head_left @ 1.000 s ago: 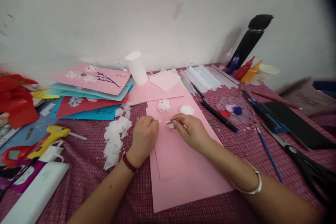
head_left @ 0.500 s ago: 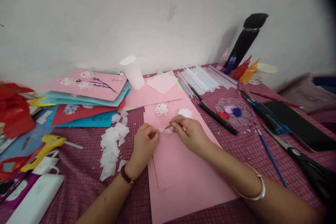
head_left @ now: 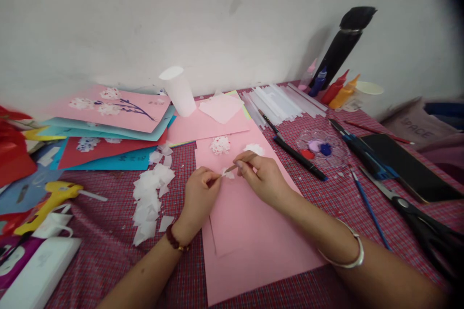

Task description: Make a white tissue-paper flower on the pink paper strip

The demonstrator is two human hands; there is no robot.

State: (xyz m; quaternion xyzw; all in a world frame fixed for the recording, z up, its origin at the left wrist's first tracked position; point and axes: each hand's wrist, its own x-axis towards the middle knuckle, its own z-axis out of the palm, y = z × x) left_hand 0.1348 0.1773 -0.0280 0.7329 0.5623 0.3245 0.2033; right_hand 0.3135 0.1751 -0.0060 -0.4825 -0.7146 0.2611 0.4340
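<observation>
My right hand (head_left: 264, 176) pinches a thin brown stick (head_left: 231, 168) over the pink paper (head_left: 250, 231), its tip pointing left. Close to that tip, my left hand (head_left: 203, 193) has thumb and forefinger pressed together at a small piece of white paper (head_left: 227, 174). Farther up the sheet sit a red-speckled white paper flower (head_left: 220, 145) and a plain white one (head_left: 254, 149). Left of my left hand, cut white paper squares (head_left: 148, 200) lie in a loose heap on the checked cloth.
Finished cards (head_left: 119, 111) are stacked at the left, above a yellow glue gun (head_left: 49, 205). A white paper cup (head_left: 178, 91) leans near the wall. Glue sticks (head_left: 277, 105), a paint palette (head_left: 335, 154), a black pen (head_left: 300, 158), a paintbrush (head_left: 369, 207) and scissors (head_left: 406, 212) lie rightward.
The stick's tip has come closer to my left fingertips, at the small white paper. Both hands stay over nearly the same spot; the whole view has shifted slightly.
</observation>
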